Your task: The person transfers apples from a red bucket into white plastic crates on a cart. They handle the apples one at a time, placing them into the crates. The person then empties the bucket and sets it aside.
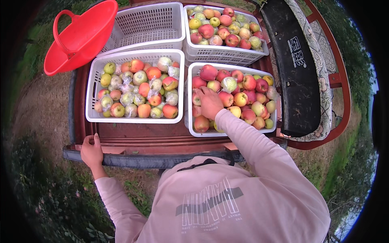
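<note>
My right hand (210,103) reaches into the near right white crate (233,133), its fingers curled down over an apple (196,98) at the crate's left side. Red and yellow apples fill this crate, and a plastic-wrapped one (229,84) lies just beyond my fingers. The underside of my grip is hidden. My left hand (92,152) is at the padded near edge (133,160) of the cart bed, below the left crate (133,120). It holds nothing I can see, its fingers loosely bent and apart. Bare and plastic-wrapped apples are mixed in that left crate.
A red plastic basket (83,34) with a handle tilts at the far left, beside a crate (148,24) with no fruit showing. The far right crate (239,51) is full of apples. A black seat back (298,77) and a red metal frame (344,101) border the right.
</note>
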### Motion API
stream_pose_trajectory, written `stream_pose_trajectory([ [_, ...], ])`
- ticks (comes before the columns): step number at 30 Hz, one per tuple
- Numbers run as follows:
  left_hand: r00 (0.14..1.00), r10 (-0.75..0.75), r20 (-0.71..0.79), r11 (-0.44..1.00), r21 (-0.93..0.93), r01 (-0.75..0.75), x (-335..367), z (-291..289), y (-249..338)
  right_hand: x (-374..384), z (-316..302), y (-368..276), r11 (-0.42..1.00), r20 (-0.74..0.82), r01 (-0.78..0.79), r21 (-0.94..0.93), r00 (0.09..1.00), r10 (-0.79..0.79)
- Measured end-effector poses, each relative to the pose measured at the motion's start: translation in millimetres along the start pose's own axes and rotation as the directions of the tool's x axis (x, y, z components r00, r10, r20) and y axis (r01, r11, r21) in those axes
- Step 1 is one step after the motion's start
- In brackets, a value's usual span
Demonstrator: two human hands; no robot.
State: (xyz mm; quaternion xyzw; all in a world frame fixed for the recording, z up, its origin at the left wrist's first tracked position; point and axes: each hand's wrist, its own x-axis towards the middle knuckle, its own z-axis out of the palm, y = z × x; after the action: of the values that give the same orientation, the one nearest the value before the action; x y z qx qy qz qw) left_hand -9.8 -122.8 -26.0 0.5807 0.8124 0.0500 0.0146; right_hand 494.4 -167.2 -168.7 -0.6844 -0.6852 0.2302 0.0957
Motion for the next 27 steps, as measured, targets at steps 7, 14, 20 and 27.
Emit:
stream_pose_trajectory([
  [7,1.000,-0.013,-0.014,1.000,-0.022,0.013,-1,-1,2,1,-6,-1,0.989,0.046,-0.093,0.117,0.995,0.088],
  [14,1.000,-0.030,0.006,1.000,-0.004,0.030,-4,-9,11,-3,-5,10,0.998,-0.292,-0.041,0.049,0.955,0.053],
  [20,0.999,-0.035,0.003,0.999,-0.011,0.035,-5,-9,12,-2,-8,8,0.996,-0.243,-0.070,0.061,0.967,0.083],
  [27,1.000,-0.017,-0.019,0.999,-0.035,0.016,-5,-9,12,-11,-8,8,0.995,-0.187,-0.072,0.064,0.979,0.082],
])
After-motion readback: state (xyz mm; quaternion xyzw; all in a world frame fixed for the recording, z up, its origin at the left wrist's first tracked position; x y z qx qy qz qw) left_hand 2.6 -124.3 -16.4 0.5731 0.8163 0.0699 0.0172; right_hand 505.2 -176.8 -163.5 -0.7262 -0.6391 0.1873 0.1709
